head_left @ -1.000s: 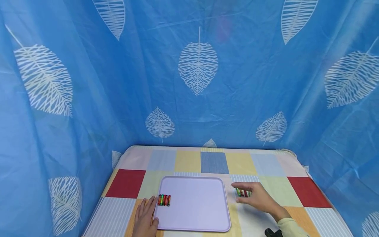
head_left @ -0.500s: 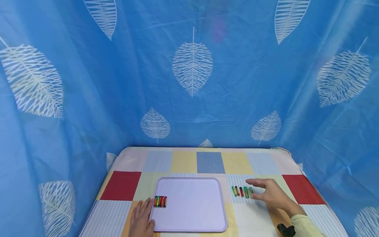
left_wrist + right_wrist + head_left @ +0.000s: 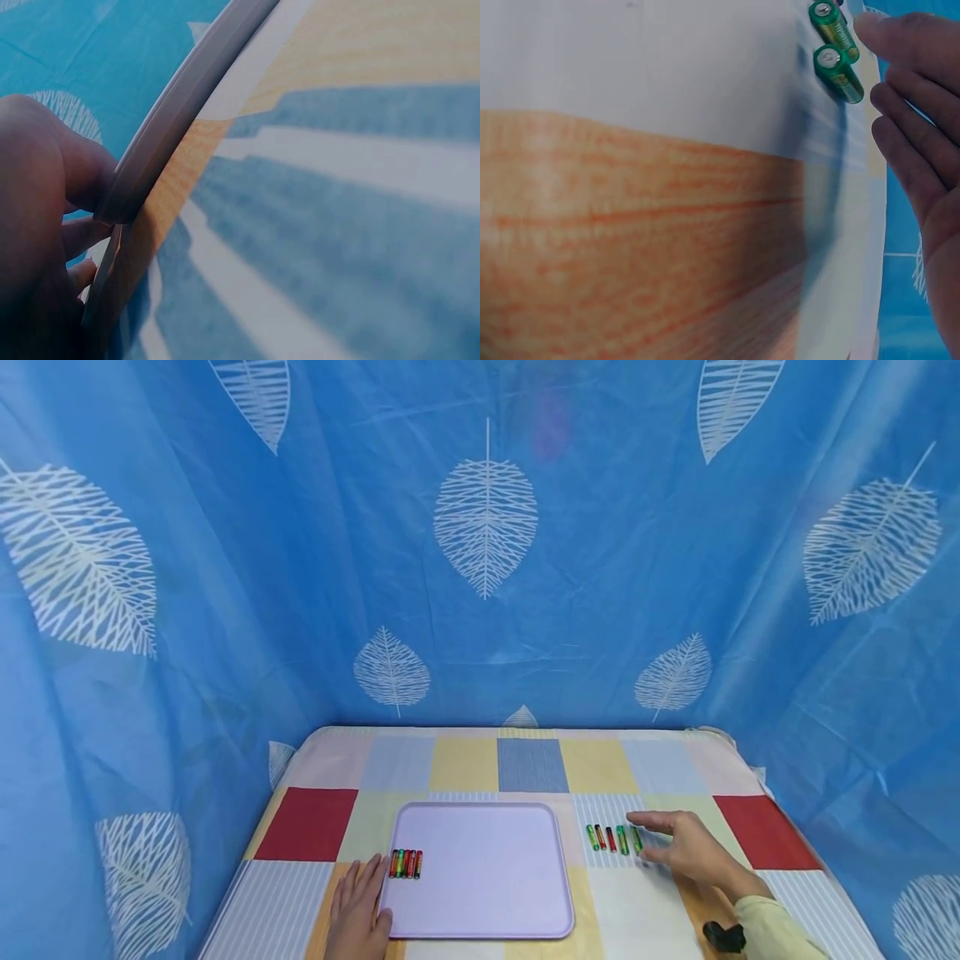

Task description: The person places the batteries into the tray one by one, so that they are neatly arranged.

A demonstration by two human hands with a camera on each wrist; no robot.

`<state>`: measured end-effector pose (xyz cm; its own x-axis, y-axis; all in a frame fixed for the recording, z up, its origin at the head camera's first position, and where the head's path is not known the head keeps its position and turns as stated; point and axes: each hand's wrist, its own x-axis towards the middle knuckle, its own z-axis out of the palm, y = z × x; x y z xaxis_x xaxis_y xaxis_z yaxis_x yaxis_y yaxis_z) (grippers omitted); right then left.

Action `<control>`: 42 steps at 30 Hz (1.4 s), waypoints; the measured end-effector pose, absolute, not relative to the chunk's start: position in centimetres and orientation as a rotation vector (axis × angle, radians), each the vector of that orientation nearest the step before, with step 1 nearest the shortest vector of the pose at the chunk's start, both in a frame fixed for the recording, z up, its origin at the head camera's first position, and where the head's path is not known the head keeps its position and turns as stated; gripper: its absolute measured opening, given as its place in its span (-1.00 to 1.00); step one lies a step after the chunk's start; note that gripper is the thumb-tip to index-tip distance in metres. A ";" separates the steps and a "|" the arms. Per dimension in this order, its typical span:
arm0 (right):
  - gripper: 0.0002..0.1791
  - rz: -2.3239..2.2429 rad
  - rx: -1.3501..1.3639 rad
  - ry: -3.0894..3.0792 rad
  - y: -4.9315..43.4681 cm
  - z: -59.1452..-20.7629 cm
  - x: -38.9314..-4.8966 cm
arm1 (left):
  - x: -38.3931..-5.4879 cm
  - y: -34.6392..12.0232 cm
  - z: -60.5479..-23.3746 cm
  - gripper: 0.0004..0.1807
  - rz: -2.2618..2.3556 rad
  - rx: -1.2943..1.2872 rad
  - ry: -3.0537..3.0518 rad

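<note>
A pale lilac tray (image 3: 487, 897) lies on the table, with several red and green batteries (image 3: 406, 864) side by side near its left rim. Against that rim rests my left hand (image 3: 358, 906), its fingers stretched out; the left wrist view shows fingertips at the tray's edge (image 3: 176, 120). To the right of the tray, another row of batteries lies on the cloth, among them a dark red one (image 3: 611, 840). My right hand (image 3: 693, 850) hovers at the row's right end, thumb and fingers apart beside the rightmost green battery (image 3: 637, 840). Two green batteries (image 3: 838, 73) show near its fingertips in the right wrist view.
A patchwork cloth (image 3: 532, 766) covers the table. Blue curtains (image 3: 570, 635) with white leaf prints hang behind it and on both sides. A black strap (image 3: 724, 936) sits at the right wrist, by a pale sleeve (image 3: 776, 927).
My right hand has moved right from over the battery row, uncovering it. The rightmost green battery shows more fully than half a second ago. My left hand stays at the tray's rim.
</note>
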<state>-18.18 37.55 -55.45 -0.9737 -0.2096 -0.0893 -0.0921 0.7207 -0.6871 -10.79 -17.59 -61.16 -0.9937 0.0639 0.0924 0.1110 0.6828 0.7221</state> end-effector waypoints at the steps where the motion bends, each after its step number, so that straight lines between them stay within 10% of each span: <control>1: -0.37 -1.089 -0.248 2.766 37.6 -55.6 -18.2 | -10.8 -17.6 -61.1 -0.17 -1.220 -0.145 -2.832; 42: -0.41 -1.192 -0.342 2.864 33.4 -55.3 -17.9 | -10.7 -17.4 -60.6 -0.17 -1.252 -0.095 -2.873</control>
<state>-17.89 33.36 -55.28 -0.9757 -0.2095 0.0644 -0.1933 0.6842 -0.7032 -10.71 -17.43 -60.61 -0.9981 0.0530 0.0300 0.0580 0.6794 0.7314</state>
